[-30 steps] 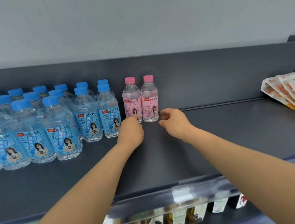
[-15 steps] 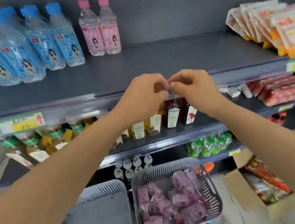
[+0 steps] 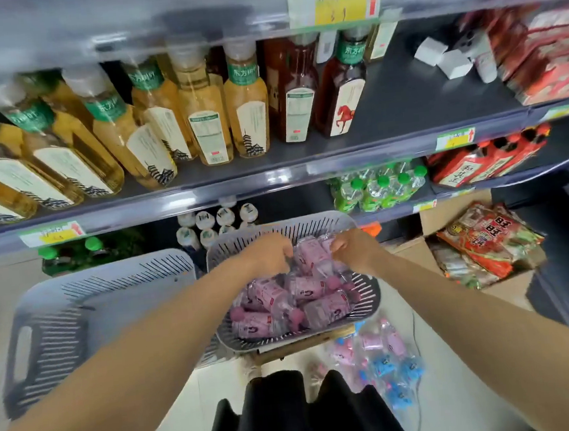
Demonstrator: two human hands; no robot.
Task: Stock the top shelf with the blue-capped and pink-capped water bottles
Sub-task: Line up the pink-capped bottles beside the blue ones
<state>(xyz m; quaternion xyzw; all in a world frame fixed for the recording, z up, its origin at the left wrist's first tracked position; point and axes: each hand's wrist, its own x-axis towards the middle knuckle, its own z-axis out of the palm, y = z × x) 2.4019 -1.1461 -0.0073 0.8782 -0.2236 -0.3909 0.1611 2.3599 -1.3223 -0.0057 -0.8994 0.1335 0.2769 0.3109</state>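
Several pink-capped water bottles (image 3: 294,300) with pink labels lie piled in a grey slotted basket (image 3: 369,297) on the floor below the shelves. Both my hands are down at the far end of that pile. My left hand (image 3: 271,254) curls its fingers on one pink bottle (image 3: 309,254). My right hand (image 3: 354,247) pinches a neighbouring pink bottle (image 3: 328,244). Only the front rail (image 3: 156,23) of the top shelf shows, at the upper edge of the view; the bottles stocked on it are out of sight.
An empty grey basket (image 3: 96,317) sits left of the full one. Wrapped pink and blue bottles (image 3: 381,354) lie on the floor to the right. A cardboard box of snack bags (image 3: 485,249) stands further right. Tea bottles (image 3: 205,112) fill the shelf above.
My view dropped from the top shelf to the floor. Both hands left the shelf edge and came down into the basket of pink bottles.
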